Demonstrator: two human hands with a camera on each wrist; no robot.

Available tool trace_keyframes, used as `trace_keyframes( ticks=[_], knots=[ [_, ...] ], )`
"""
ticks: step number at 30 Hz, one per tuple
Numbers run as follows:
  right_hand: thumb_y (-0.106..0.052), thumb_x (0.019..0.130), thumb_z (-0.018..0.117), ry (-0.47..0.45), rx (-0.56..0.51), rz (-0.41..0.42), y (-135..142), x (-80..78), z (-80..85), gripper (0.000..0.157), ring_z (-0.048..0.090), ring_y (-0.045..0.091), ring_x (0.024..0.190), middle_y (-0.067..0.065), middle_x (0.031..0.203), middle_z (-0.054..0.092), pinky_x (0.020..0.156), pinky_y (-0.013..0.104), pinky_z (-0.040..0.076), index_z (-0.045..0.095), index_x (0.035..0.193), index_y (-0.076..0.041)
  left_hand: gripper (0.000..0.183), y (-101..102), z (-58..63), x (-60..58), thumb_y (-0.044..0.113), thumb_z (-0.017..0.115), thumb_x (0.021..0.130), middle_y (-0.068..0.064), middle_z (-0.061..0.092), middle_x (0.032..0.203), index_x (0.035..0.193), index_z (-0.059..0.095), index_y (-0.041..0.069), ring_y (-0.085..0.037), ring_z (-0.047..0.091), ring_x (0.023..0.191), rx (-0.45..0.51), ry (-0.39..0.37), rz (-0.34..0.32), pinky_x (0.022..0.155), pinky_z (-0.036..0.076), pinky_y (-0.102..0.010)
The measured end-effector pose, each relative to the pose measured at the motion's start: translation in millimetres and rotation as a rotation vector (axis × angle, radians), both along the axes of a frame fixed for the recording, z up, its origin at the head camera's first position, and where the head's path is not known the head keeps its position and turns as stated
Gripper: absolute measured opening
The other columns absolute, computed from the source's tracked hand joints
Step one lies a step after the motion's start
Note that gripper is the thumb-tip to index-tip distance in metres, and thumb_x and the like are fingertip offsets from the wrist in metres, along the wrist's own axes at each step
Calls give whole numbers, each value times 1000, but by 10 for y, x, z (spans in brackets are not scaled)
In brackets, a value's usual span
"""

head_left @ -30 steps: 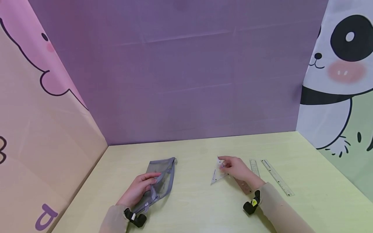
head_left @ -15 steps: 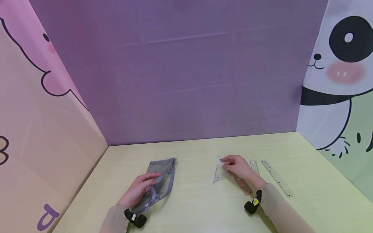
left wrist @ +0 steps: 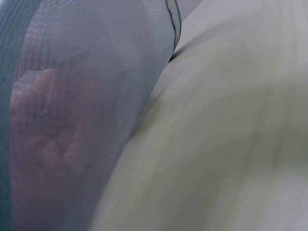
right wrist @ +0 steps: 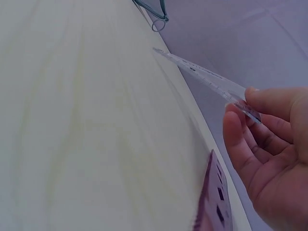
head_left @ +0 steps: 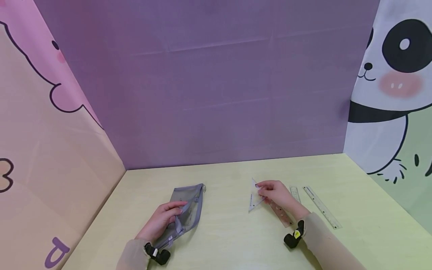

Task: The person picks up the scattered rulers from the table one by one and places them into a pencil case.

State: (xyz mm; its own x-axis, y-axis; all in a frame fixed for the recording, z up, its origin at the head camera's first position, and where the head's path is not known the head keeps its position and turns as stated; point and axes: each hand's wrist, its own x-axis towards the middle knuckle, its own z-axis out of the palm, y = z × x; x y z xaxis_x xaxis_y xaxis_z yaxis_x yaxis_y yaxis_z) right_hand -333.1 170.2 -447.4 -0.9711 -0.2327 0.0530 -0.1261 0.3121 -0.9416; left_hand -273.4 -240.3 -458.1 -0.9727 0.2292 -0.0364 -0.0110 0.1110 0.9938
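Observation:
My left hand (head_left: pixel 162 219) grips a grey-purple mesh zip pouch (head_left: pixel 193 212) by its near side. In the left wrist view the mesh (left wrist: pixel 120 43) fills the left half, and fingers show dimly through it. A clear set square (head_left: pixel 254 198) is pinched between the thumb and fingers of my right hand (head_left: pixel 278 195). The right wrist view shows the set square (right wrist: pixel 207 77) tilted nearly edge-on, with its far tip close to the tabletop. Beneath the right hand lies a pink see-through ruler-like piece (head_left: pixel 281 216) with cut-outs, partly hidden by the hand.
A clear straight ruler (head_left: pixel 322 207) lies on the pale wooden table (head_left: pixel 229 240) right of the right forearm. Between it and the hand is another clear ruler-like piece (head_left: pixel 294 192), half covered by the wrist. A purple backdrop (head_left: pixel 216 93) stands behind the table.
My right hand has moved slightly right with the set square, which has turned a little and shows more of its top corner. The left hand and pouch stay in place.

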Motion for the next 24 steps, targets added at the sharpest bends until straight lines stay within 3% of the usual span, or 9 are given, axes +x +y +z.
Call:
trace_keyframes(
  ticks=[7,18,24],
  knots=[
    [-9,94,61,-64,-60,-14,0,-2,-4,30,60,19,72,10,93,67,65,31,54,64,121,4,33,5,-10,4,11,60,92,-2,58,117,123,64,-1,-12,52,98,23,6,-4,81,47,-26],
    [-6,95,58,-146,-258,15,5,-11,-7,36,62,17,75,13,92,63,66,32,56,55,126,11,42,-3,54,13,9,58,94,-3,56,118,131,53,-10,-11,51,96,45,-25,-28,80,46,-25],
    [-7,95,57,-158,-292,6,2,-11,2,35,61,16,71,11,90,63,63,31,56,55,125,12,42,-3,59,14,8,57,94,-3,55,118,131,52,-11,-11,51,96,46,-21,-36,80,46,-26]
  ],
)
